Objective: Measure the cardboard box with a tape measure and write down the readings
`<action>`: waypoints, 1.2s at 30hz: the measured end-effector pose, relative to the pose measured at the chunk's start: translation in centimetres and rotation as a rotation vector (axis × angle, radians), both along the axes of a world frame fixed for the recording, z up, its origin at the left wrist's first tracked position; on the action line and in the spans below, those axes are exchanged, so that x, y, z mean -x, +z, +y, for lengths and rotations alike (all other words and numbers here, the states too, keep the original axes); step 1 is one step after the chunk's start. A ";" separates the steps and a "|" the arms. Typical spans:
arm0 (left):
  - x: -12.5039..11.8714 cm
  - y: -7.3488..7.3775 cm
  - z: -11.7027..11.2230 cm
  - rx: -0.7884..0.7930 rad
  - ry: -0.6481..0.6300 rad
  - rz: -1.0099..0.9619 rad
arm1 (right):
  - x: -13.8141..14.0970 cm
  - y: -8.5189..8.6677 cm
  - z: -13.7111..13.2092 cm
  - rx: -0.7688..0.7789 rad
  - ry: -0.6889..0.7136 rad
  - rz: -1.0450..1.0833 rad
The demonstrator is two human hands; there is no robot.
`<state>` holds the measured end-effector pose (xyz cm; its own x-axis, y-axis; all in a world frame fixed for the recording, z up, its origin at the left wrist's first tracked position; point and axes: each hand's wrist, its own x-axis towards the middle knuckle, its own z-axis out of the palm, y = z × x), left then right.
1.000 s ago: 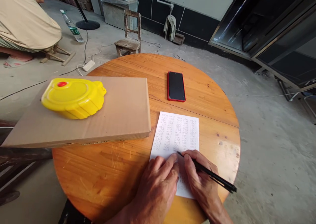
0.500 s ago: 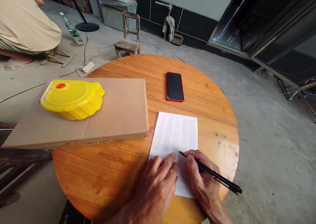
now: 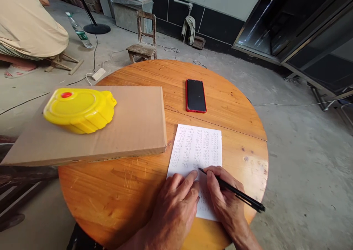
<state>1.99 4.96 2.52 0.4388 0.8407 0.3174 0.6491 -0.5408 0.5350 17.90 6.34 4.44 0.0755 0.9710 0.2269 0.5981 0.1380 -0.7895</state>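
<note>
A white sheet of paper (image 3: 196, 147), covered in columns of small handwritten marks, lies on the round wooden table. My right hand (image 3: 227, 196) is closed around a black pen (image 3: 239, 194), whose tip touches or nearly touches the paper below the written rows. Over the sheet's lower left part rests my left hand (image 3: 176, 206), palm down, fingers stretched forward and pressing on the paper with nothing held. Both hands hide some of the lower writing.
A flat cardboard box (image 3: 138, 125) overhangs the left of the table (image 3: 110, 202), bearing a yellow tape-measure-shaped case (image 3: 79, 110). A red-cased phone (image 3: 196, 95) lies beyond the paper. Behind stand a small wooden chair (image 3: 142, 49) and a water bottle (image 3: 79, 31); a person (image 3: 27, 25) sits at left.
The pen's rear end has swung slightly left and up, and its tip has shifted a little left. My left hand stays put on the paper.
</note>
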 end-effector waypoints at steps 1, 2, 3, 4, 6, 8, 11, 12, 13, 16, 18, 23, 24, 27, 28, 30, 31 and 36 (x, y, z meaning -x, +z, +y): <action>0.0 0.0 0.0 0.000 0.001 0.001 | 0.0 0.0 0.0 0.001 0.004 0.000; 0.1 -0.1 0.0 0.001 0.004 0.002 | 0.1 0.0 0.0 -0.001 0.007 -0.002; 0.1 -0.1 0.0 0.002 0.006 0.001 | 0.1 0.0 0.1 -0.003 0.008 -0.004; 0.1 -0.1 0.0 0.002 0.006 -0.003 | 0.1 0.1 0.1 -0.008 0.005 -0.008; 0.1 -0.1 0.0 0.003 0.006 -0.011 | 0.2 0.1 0.2 -0.022 -0.004 -0.018; 0.1 -0.1 0.0 0.005 0.002 -0.015 | 0.2 0.1 0.2 -0.036 -0.016 -0.026; 0.0 -0.1 -0.1 0.005 0.000 -0.008 | 0.1 0.2 0.2 -0.050 -0.012 -0.027; 0.0 -0.1 -0.1 0.005 0.000 -0.005 | 0.1 0.2 0.2 -0.053 -0.006 -0.028; 0.0 -0.1 -0.1 0.003 0.001 -0.003 | 0.1 0.2 0.2 -0.056 0.000 -0.029; 0.0 -0.1 -0.1 -0.001 0.003 -0.001 | 0.1 0.2 0.2 -0.047 0.000 -0.026; 0.0 -0.1 -0.1 0.000 0.000 0.001 | 0.1 0.1 0.2 -0.036 0.002 -0.022; 0.1 0.1 0.0 0.000 -0.001 0.004 | -0.5 -0.1 -0.4 -0.064 0.007 0.021; 0.1 0.1 0.0 0.002 0.000 0.004 | -0.6 -0.2 -0.6 -0.085 -0.018 0.051; 0.2 0.1 -0.1 0.016 -0.003 0.011 | -0.7 -0.4 -0.9 -0.138 -0.110 0.132; 0.2 0.1 -0.1 0.019 -0.007 0.011 | -0.7 -0.5 -0.8 -0.147 -0.136 0.135; 0.2 0.0 -0.2 0.019 -0.010 0.009 | -0.6 -0.6 -0.7 -0.155 -0.177 0.120; 0.2 0.0 -0.2 0.014 -0.009 0.009 | -0.6 -0.7 -0.6 -0.163 -0.188 0.115; 0.0 0.1 -0.2 -0.002 -0.006 0.016 | -0.7 -1.1 -0.2 -0.190 -0.174 0.146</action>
